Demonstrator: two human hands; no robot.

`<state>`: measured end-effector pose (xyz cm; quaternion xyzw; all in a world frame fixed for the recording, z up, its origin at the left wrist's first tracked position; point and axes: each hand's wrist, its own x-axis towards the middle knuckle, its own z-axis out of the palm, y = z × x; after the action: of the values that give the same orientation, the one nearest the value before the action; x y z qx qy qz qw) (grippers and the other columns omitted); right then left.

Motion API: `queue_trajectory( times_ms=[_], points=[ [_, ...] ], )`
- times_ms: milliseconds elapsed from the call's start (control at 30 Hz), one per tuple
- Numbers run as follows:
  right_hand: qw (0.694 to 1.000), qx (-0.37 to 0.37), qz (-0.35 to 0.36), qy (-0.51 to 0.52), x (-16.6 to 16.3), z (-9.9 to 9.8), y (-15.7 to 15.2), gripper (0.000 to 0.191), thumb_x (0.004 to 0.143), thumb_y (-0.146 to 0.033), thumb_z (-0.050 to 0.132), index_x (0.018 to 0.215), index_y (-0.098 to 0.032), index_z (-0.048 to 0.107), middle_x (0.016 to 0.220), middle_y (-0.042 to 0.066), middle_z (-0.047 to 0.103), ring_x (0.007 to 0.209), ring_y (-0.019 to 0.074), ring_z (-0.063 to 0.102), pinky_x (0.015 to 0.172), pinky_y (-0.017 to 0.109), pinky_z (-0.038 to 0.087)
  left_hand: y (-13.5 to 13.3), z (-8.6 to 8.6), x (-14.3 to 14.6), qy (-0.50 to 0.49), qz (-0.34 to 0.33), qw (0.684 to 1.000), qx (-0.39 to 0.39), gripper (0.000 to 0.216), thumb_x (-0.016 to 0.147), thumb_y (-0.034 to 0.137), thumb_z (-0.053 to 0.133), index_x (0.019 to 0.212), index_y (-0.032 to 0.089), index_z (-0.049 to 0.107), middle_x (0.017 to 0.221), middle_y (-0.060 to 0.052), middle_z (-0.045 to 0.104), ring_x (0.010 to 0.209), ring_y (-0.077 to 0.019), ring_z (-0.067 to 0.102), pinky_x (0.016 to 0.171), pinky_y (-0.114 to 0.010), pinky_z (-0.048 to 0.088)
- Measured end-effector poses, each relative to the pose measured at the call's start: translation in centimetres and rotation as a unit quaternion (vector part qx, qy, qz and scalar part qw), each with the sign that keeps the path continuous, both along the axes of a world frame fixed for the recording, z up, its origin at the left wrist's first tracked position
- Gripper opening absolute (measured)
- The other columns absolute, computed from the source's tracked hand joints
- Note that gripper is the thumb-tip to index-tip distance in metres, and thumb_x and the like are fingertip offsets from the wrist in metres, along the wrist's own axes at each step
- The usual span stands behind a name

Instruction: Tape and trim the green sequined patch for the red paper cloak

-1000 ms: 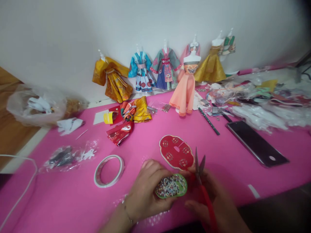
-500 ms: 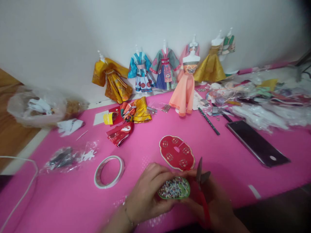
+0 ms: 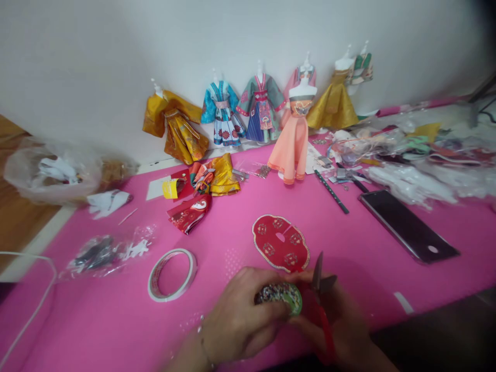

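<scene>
Far to the left of the red patch point(image 3: 281, 243), and beyond it, sat a clear bag point(image 3: 19, 173). A packet point(image 3: 96, 253) lay left of the patch, much nearer than the bag. The tape point(image 3: 191, 274) lay flat, also left of the patch and slightly nearer. Left of the patch and a little beyond it was the red skirt point(image 3: 189, 214). The left hand point(image 3: 240, 310), on the near side of the patch, was grasping the box point(image 3: 289, 294) of beads: fingers curled over its far edge, thumb side along its near edge, the box between them. The box was just nearer than the patch. Beyond the patch stood the peach dress point(image 3: 290, 150). The right hand point(image 3: 344, 315), nearer and right of the patch, held the scissors point(image 3: 316, 281), blades parted; its fingertips reached the box's right end, contact unclear. Right of the patch and beyond lay the pen point(image 3: 331, 191), then the phone point(image 3: 408, 225).
</scene>
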<state>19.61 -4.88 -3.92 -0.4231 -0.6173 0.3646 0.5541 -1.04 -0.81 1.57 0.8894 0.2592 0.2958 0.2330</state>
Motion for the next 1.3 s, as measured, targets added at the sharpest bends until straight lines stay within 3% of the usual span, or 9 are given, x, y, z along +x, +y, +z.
queue_trajectory(
  times_ms=[633, 833, 1100, 1300],
  points=[
    [1.0, 0.005, 0.013, -0.01, 0.07, -0.18, -0.03, 0.052, 0.081, -0.028, 0.082, 0.126, -0.034, 0.057, 0.109, 0.001, 0.072, 0.096, 0.0201, 0.073, 0.085, 0.027, 0.061, -0.06, -0.17, 0.13, -0.01, 0.003, 1.0, -0.024, 0.035, 0.086, 0.012, 0.063, 0.119, 0.023, 0.06, 0.121, -0.01, 0.068, 0.104, -0.0238, 0.068, 0.087, -0.036, 0.057],
    [1.0, 0.014, 0.013, -0.015, 0.12, 0.24, 0.04, 0.049, 0.083, -0.028, 0.079, 0.126, -0.033, 0.057, 0.109, 0.001, 0.073, 0.096, 0.0196, 0.073, 0.083, 0.026, 0.061, -0.08, -0.43, 0.09, -0.024, -0.001, 0.999, -0.039, 0.036, 0.088, 0.01, 0.063, 0.122, 0.02, 0.057, 0.123, -0.011, 0.064, 0.111, -0.0215, 0.063, 0.092, -0.032, 0.055],
    [0.998, 0.04, -0.022, -0.042, 0.18, 0.56, 0.22, 0.047, 0.08, -0.032, 0.082, 0.123, -0.032, 0.061, 0.104, 0.0, 0.075, 0.09, 0.0197, 0.074, 0.08, 0.025, 0.062, 0.16, -0.84, 0.1, -0.047, 0.074, 0.996, -0.033, 0.053, 0.08, 0.028, 0.077, 0.126, 0.021, 0.053, 0.108, -0.01, 0.065, 0.095, -0.0235, 0.062, 0.081, -0.036, 0.055],
    [0.999, 0.027, -0.008, -0.026, 0.2, 0.21, 0.0, 0.049, 0.079, -0.03, 0.082, 0.124, -0.032, 0.06, 0.106, 0.003, 0.074, 0.091, 0.0246, 0.074, 0.079, 0.033, 0.063, 0.41, -0.62, 0.36, -0.026, 0.08, 0.996, -0.036, 0.039, 0.08, 0.031, 0.079, 0.114, 0.022, 0.06, 0.094, -0.006, 0.067, 0.084, -0.0221, 0.061, 0.073, -0.035, 0.051]
  ],
)
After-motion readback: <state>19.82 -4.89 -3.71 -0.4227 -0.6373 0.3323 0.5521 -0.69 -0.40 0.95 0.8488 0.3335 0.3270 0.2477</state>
